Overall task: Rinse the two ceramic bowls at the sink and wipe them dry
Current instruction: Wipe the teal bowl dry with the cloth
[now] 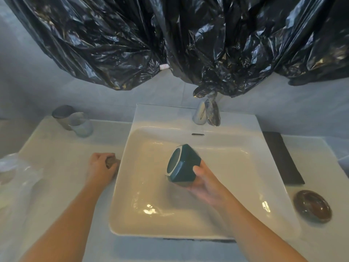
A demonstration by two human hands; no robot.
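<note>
R hand (205, 178) holds the teal bowl (182, 165) over the sink (143, 167) basin, tipped on its side w/ mouth facing left (slightly blurred), thumb and fingers clamped on its wall. L hand (100, 167) rests on the bench (66, 167) just left of the sink, fingers curled round a small brown lump (110, 162). The brown bowl (312, 206) sits right of the sink, near a dark cloth (283, 159).

Bare left forearm (75, 214) & bare right forearm (255, 224), uncovered to btm edge of view. Left hand (100, 167) & right hand (204, 183) bare too; right thumbnail looks short.
</note>
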